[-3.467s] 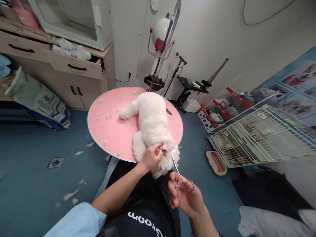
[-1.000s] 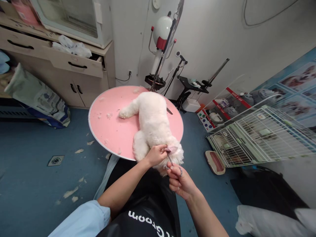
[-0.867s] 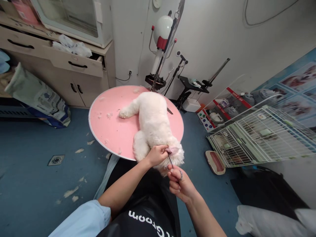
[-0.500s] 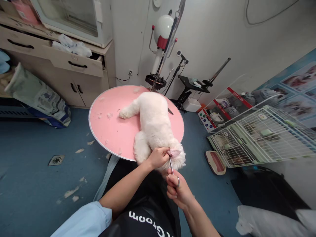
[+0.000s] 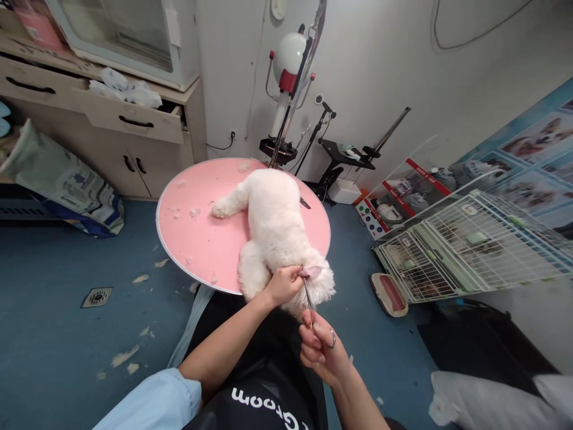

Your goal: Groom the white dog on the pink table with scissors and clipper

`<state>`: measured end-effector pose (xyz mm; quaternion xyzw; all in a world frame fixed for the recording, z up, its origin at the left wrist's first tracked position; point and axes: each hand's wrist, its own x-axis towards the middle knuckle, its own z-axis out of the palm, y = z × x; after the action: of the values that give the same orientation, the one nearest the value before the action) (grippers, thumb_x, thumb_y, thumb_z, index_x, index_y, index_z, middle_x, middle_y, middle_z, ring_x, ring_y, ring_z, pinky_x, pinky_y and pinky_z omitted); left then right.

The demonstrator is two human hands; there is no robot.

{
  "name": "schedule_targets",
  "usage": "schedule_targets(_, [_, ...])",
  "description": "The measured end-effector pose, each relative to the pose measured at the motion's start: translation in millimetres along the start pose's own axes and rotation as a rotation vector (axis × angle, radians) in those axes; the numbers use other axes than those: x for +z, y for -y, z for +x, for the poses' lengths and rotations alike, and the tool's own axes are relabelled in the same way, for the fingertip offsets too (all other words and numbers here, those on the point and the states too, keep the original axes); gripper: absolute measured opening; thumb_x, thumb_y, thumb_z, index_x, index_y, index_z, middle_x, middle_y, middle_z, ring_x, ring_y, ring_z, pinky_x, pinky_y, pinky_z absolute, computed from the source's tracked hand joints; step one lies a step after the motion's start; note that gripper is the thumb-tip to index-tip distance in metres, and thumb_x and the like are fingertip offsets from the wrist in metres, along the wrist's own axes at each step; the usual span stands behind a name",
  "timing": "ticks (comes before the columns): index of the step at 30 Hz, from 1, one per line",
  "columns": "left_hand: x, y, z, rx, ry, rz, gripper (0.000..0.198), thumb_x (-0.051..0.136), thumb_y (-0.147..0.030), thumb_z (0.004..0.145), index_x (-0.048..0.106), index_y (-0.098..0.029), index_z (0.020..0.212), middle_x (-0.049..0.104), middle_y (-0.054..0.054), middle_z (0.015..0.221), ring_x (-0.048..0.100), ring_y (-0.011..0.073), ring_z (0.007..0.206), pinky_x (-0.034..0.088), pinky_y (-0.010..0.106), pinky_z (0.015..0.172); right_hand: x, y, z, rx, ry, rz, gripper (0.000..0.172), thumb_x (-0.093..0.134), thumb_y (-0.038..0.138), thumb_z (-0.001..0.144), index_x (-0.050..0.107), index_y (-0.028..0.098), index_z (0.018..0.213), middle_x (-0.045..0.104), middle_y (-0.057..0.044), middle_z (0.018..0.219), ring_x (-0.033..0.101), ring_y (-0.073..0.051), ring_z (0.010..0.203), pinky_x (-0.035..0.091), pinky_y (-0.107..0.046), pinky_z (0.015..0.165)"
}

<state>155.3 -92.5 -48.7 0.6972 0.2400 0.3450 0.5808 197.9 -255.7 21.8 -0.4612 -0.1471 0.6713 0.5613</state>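
A small white dog (image 5: 273, 227) lies on a round pink grooming table (image 5: 197, 239), its head at the near edge. My left hand (image 5: 282, 285) is closed, pinching back the dog's ear flap (image 5: 312, 272) so the pink inside shows. My right hand (image 5: 320, 352) grips a pair of thin metal forceps (image 5: 308, 301) by the finger rings. The tips point up into the ear.
Fur clippings lie on the table and the blue floor. A white wire cage (image 5: 470, 245) stands at the right. A dryer on a stand (image 5: 286, 77) and a black stand are behind the table. A cabinet with an open drawer (image 5: 129, 119) is at the left.
My right hand has drawn back toward me by a little, so more of the forceps shaft shows. My left hand keeps its hold on the ear. The dog has not moved.
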Motion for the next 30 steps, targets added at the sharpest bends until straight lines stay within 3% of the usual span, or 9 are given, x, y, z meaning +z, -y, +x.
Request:
schedule_targets(6, [-3.3, -2.1, 2.1, 0.031, -0.056, -0.003, 0.011, 0.054, -0.016, 0.078, 0.064, -0.016, 0.082, 0.046, -0.006, 0.056, 0.045, 0.0097, 0.052, 0.036, 0.022, 0.055, -2.7, 15.3, 6.1, 0.054, 0.090, 0.153, 0.042, 0.073, 0.052, 0.075, 0.047, 0.024, 0.092, 0.040, 0.012, 0.059, 0.021, -0.004, 0.042, 0.020, -0.020, 0.045])
schedule_targets(14, [-0.3, -5.1, 5.7, 0.046, -0.076, -0.034, 0.011, 0.054, -0.013, 0.075, 0.056, -0.018, 0.085, 0.043, -0.008, 0.056, 0.046, 0.0090, 0.052, 0.037, 0.021, 0.056, 12.3, 41.9, 13.1, 0.143, -0.041, 0.016, 0.039, 0.074, 0.050, 0.075, 0.050, 0.023, 0.090, 0.046, 0.012, 0.056, 0.033, -0.005, 0.038, 0.024, -0.020, 0.041])
schedule_targets(21, [9.9, 2.5, 2.4, 0.049, -0.072, 0.015, 0.022, 0.056, -0.013, 0.075, 0.059, -0.018, 0.096, 0.048, -0.008, 0.057, 0.051, 0.0105, 0.054, 0.040, 0.022, 0.059, 11.6, 48.2, 15.5, 0.197, -0.163, -0.046, 0.040, 0.076, 0.048, 0.072, 0.049, 0.024, 0.089, 0.049, 0.011, 0.057, 0.040, -0.005, 0.038, 0.026, -0.020, 0.040])
schedule_targets(23, [12.1, 6.0, 0.7, 0.043, -0.064, 0.013, 0.024, 0.056, -0.012, 0.075, 0.060, -0.017, 0.098, 0.049, -0.008, 0.056, 0.051, 0.0104, 0.053, 0.040, 0.021, 0.059, 14.5, 48.3, 16.6, 0.206, -0.195, -0.083, 0.039, 0.076, 0.046, 0.073, 0.047, 0.023, 0.085, 0.047, 0.012, 0.056, 0.037, -0.005, 0.038, 0.025, -0.019, 0.039])
schedule_targets(27, [14.2, 12.2, -0.7, 0.061, -0.068, 0.011, 0.030, 0.057, -0.013, 0.076, 0.062, -0.015, 0.105, 0.053, -0.007, 0.057, 0.052, 0.0105, 0.054, 0.042, 0.021, 0.061, 20.4, 43.6, 17.3, 0.161, -0.241, -0.183, 0.045, 0.078, 0.043, 0.071, 0.038, 0.024, 0.079, 0.037, 0.015, 0.051, 0.019, -0.001, 0.035, 0.015, -0.015, 0.037])
schedule_targets(30, [12.7, 12.6, 0.3, 0.059, -0.052, -0.001, 0.024, 0.058, -0.015, 0.076, 0.067, -0.015, 0.099, 0.055, -0.006, 0.057, 0.051, 0.0096, 0.053, 0.043, 0.020, 0.060, 17.8, 32.3, 17.5, 0.101, -0.252, -0.257, 0.046, 0.077, 0.042, 0.069, 0.036, 0.025, 0.082, 0.035, 0.017, 0.050, 0.013, 0.000, 0.035, 0.010, -0.014, 0.036])
